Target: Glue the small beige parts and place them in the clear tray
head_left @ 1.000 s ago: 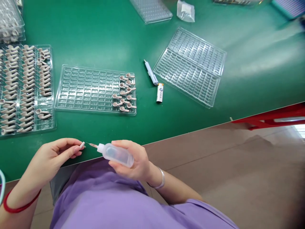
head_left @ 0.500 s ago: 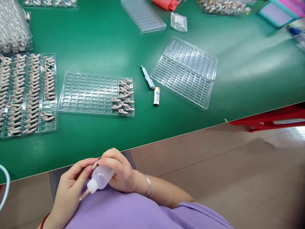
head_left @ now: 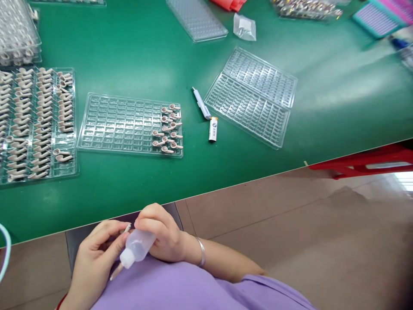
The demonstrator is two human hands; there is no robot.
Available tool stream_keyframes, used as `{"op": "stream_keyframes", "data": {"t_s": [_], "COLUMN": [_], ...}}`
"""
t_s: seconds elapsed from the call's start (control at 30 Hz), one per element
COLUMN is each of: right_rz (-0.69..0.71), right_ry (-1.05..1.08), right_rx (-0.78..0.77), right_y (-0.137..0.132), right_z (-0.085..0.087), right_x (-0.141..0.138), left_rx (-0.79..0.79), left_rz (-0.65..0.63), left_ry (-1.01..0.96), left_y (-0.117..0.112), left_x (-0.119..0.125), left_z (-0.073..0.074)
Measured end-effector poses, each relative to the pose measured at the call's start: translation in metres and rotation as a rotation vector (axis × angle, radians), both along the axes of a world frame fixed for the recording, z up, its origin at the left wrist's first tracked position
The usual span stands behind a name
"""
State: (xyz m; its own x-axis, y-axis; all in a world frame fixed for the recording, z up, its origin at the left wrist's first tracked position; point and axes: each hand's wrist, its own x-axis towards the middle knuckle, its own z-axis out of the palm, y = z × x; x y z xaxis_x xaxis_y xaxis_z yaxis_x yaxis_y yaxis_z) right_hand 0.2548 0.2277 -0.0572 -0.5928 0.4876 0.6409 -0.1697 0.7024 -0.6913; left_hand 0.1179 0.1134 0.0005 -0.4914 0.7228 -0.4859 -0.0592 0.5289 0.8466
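Below the table edge, in front of the purple clothing, my left hand (head_left: 92, 254) pinches a small whitish piece (head_left: 127, 228) between thumb and fingers; its far end is partly hidden. My right hand (head_left: 166, 234) grips a translucent squeeze bottle (head_left: 140, 245), its white cap pointing down and left. The bottle's base lies against my right palm, and its body is close beside my left thumb. On the table ahead, a clear blister tray (head_left: 112, 125) carries several beige earbud-shaped parts (head_left: 167, 140) at its right end.
At left, a fuller tray of beige parts (head_left: 43, 125) lies below stacked trays (head_left: 19, 32). A pale blue pen-like tool (head_left: 201, 103), a white lighter (head_left: 213, 129) and clear trays (head_left: 253, 97) lie right of centre. Farther back is a small plastic bag (head_left: 244, 27). A red stool (head_left: 371, 161) stands at right.
The bottle has shifted slightly down and right, and my left fingers have moved a little on the small piece. Table items appear slightly displaced as the camera view shifts.
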Motion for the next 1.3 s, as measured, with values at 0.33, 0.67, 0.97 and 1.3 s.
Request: {"op": "stream_keyframes", "data": {"t_s": [0.33,0.67,0.97,1.3], "right_rz": [-0.031,-0.146,-0.139,-0.126], "right_ry": [-0.096,-0.214,-0.216,-0.213], "right_rx": [0.044,0.135,0.128,0.109], "right_y": [-0.005,-0.005,-0.005,-0.002], "right_z": [-0.003,-0.002,-0.003,0.001], "right_x": [-0.001,0.000,0.001,0.000], "left_rx": [-0.147,-0.048,-0.047,-0.068], "left_rz": [0.173,0.281,0.246,0.272], "left_ry": [-0.465,-0.520,-0.506,-0.558], "left_y": [-0.004,-0.001,0.001,0.012], "left_x": [0.008,0.013,0.011,0.009], "left_z": [-0.019,-0.043,-0.043,-0.029]}}
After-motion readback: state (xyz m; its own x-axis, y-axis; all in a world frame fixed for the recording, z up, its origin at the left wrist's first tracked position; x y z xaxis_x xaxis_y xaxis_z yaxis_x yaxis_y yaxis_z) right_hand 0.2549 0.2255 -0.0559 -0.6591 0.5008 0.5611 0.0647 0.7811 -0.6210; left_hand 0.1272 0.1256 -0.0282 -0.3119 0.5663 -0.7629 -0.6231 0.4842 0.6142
